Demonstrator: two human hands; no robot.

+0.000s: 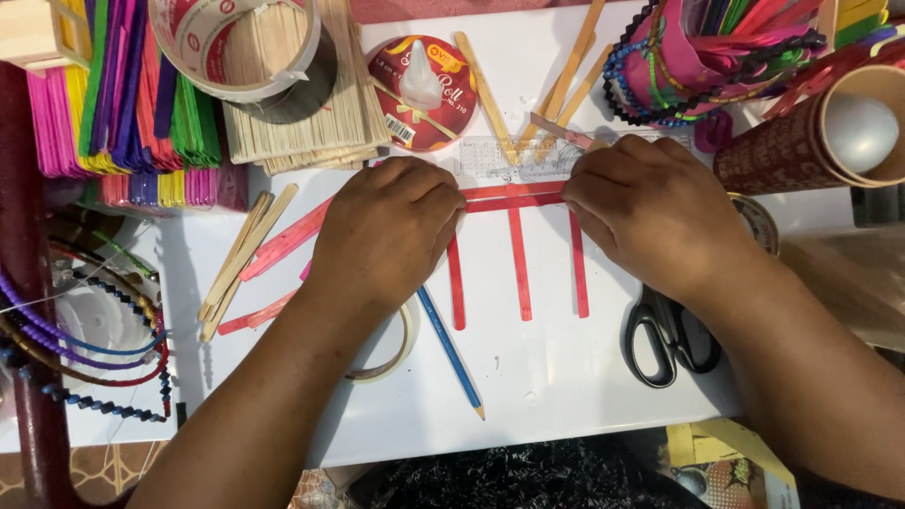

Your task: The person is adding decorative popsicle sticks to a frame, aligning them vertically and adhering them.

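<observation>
My left hand [388, 226] and my right hand [650, 212] press flat on the two ends of a pair of red craft sticks [514, 196] laid crosswise on the white table [547, 377]. Three more red sticks [519, 264] lie upright under them, side by side and evenly spaced. A clear ruler [514, 155] lies just beyond the crosswise sticks. A blue pencil [451, 349] lies slanted by my left wrist. My fingertips hide the stick ends.
Black-handled scissors [665, 339] lie under my right wrist. A tape roll [391, 353] sits under my left forearm. Loose plain and pink sticks [250, 259] lie at left. Coloured stick stacks [123, 94], plain stick bundle [302, 123], a red round glue pack [421, 90] and cups [848, 127] crowd the far edge.
</observation>
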